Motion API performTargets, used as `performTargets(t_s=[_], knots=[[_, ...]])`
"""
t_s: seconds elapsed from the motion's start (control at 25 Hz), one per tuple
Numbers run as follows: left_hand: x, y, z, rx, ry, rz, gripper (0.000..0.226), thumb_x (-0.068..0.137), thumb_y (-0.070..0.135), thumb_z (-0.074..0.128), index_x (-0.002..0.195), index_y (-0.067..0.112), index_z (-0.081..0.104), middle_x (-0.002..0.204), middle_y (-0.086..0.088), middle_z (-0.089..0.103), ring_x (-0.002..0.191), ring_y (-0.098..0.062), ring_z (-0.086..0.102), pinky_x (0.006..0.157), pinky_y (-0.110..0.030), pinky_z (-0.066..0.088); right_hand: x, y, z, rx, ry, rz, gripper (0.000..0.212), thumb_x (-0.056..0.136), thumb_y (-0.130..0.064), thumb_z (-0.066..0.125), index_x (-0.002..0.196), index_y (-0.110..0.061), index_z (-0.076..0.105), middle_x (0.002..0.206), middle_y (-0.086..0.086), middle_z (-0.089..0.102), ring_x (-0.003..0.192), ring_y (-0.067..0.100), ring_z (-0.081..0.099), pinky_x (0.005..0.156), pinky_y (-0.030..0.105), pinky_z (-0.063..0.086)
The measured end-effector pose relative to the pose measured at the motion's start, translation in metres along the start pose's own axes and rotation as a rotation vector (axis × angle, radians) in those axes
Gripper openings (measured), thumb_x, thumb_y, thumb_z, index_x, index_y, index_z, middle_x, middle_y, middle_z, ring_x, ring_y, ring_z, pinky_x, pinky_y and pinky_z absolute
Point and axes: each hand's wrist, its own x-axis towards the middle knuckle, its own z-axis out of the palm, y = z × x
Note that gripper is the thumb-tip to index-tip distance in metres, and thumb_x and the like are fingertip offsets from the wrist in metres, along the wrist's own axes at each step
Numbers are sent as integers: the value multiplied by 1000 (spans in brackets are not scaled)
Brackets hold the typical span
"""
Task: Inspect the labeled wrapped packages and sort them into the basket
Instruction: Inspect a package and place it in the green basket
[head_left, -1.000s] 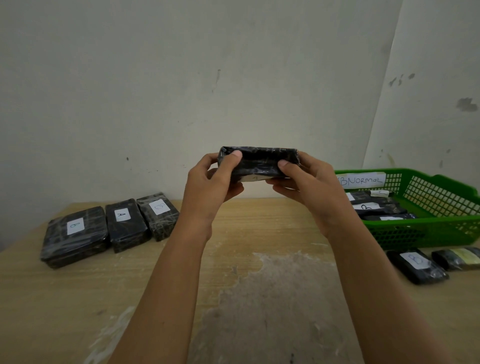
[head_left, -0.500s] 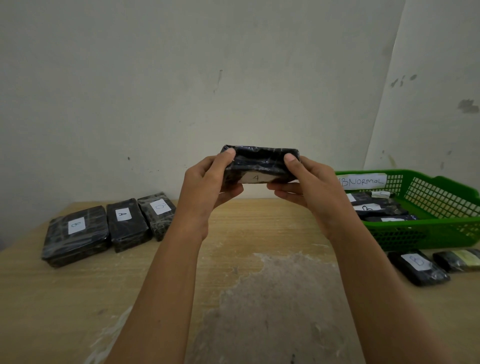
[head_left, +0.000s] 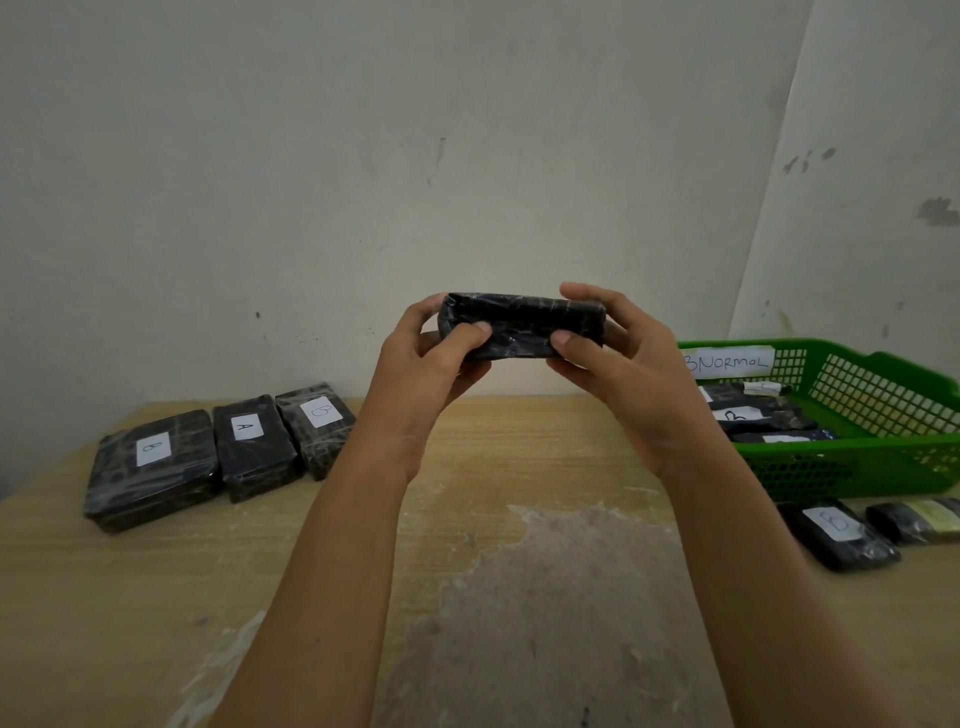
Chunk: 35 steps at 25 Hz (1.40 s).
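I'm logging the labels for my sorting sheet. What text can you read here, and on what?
"BNORMOL": sign on the green basket; its start may be behind the right hand.
"A": middle package of the left row.
"B": left-end package, right-end package, front package before the basket.
"B", probably: basket package; others there unreadable.
No label shows on the held package.
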Motion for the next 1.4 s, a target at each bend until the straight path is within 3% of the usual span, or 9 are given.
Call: performTargets(t_s=[0.12, 0.24, 0.4, 0.52, 0.64, 0.84, 1.0, 1.16, 1.4], knots=[[-1, 1, -4, 64, -64, -103, 23, 97, 21, 67, 119, 20, 69, 114, -6, 72, 91, -15, 72, 84, -26, 60, 0, 0, -1, -57, 3, -71, 45, 92, 0, 68, 130, -23, 63, 126, 0, 66, 109, 15, 70, 96, 33, 58], [-1, -1, -8, 16, -77, -48, 31, 94, 6, 69, 122, 19, 67, 112, -6, 73, 99, -14, 73, 87, -25, 59, 0, 2, -3, -95, -23, -38, 61, 88, -4, 74, 141, -27, 55, 131, -5, 64, 112, 11, 69, 103, 37, 54], [-1, -1, -9, 103, -55, 94, 41, 91, 2, 71, 122, 28, 68, 115, -3, 74, 108, -14, 71, 97, -30, 56, -3, 0, -1, -145, -86, 41, 92, 66, -40, 85, 148, -33, 45, 128, -6, 65, 114, 10, 67, 100, 33, 54], [-2, -2, -8, 184, -50, 148, 46, 88, 2, 73, 120, 35, 68, 117, -1, 72, 111, -14, 69, 103, -38, 54, -2, 3, 6, -59, 2, 21, 80, 71, -41, 85, 143, -32, 51, 125, 0, 65, 116, 18, 67, 96, 35, 58], [-4, -2, -7, 231, -100, 146, 57, 82, 3, 80, 126, 35, 62, 118, 0, 70, 104, -9, 69, 96, -32, 56, -1, 6, 8, -108, 61, -15, 67, 79, -33, 84, 139, -33, 54, 121, -1, 66, 112, 17, 68, 97, 38, 58], [-9, 1, 0, 160, -93, 95, 61, 68, 41, 83, 124, 29, 62, 113, -1, 69, 105, -11, 70, 90, -25, 57, -3, 4, 8, -159, 64, -50, 67, 79, -26, 85, 137, -34, 53, 113, -9, 67, 101, 7, 69, 89, 25, 59], [-5, -3, 3, 93, -25, 103, 32, 90, 20, 74, 121, 21, 66, 115, -8, 69, 107, -20, 71, 87, -25, 59, -1, 6, 12, -88, 67, -18, 65, 78, -29, 85, 136, -27, 56, 117, -6, 69, 107, 12, 70, 93, 29, 58], [-6, -3, 2, 148, -44, 157, 34, 89, 21, 76, 121, 25, 66, 111, -4, 70, 104, -18, 71, 90, -29, 59, 1, 9, 16, -23, 63, 8, 45, 82, -29, 82, 122, -17, 66, 110, 1, 76, 105, 13, 73, 92, 30, 60], [-3, -2, 3, 53, 13, 94, 35, 90, 24, 74, 122, 15, 66, 117, -11, 72, 103, -17, 73, 86, -25, 60, 0, 7, 17, -43, 41, -2, 41, 84, -31, 80, 120, -17, 67, 111, 1, 76, 105, 13, 72, 93, 31, 59]])
